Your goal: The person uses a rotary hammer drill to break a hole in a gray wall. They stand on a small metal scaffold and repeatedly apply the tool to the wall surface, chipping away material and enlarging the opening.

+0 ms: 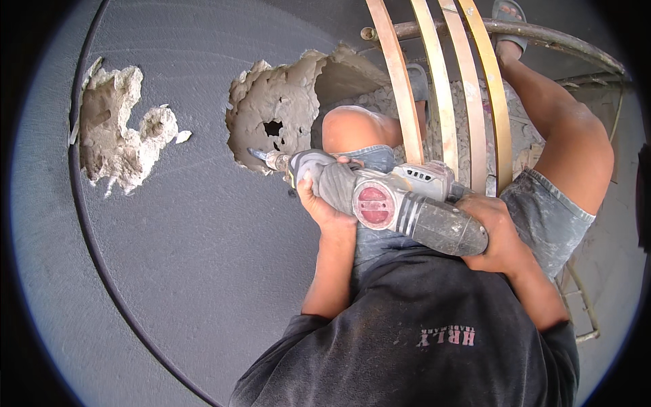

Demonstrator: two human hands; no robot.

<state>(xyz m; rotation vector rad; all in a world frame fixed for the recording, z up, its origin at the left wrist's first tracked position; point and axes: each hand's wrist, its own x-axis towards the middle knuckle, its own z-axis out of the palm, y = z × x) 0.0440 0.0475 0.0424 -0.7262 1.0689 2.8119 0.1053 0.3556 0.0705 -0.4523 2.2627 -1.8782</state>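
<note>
A dusty grey rotary hammer [434,222] with a round red cap lies across my lap, pointing left. My left hand [325,203] is closed around its cloth-wrapped front end. Behind it, my right hand [498,227] grips the rear of the tool; part of those fingers is hidden by the body. A metal chisel bit [258,154] sticks out of the chuck. Its tip sits at the lower edge of a broken-out hole [271,112] in the dark grey wall [224,251]. Whether the tip touches the wall, I cannot tell. A small dark opening shows inside the hole.
A second ragged hole [112,125] is at the left. A black cable [102,261] curves along the wall. Several wooden slats [434,81] stand between my legs, above rubble [519,129]. A metal pole [563,41] crosses the far right, near a sandalled foot [508,20].
</note>
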